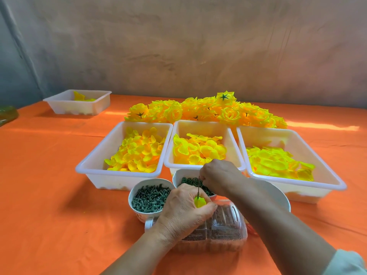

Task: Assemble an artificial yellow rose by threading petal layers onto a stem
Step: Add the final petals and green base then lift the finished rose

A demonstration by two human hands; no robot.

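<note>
My left hand (185, 207) grips a small yellow bud (199, 201) on a thin green stem (198, 187) that points up. My right hand (217, 176) is curled over the bowl of green rings (189, 181), fingertips down at the rings beside the stem's tip; whether it pinches a ring is hidden. Three white trays of yellow petals stand behind: left tray (93, 165), middle tray (198, 124), right tray (325, 175).
A bowl of green pegs (150, 197) sits left of my hands. A clear plastic container (224, 229) lies under my left hand. Finished yellow roses (208, 112) are piled behind the trays. A further white tray (79, 102) stands far left on the orange cloth (49, 195).
</note>
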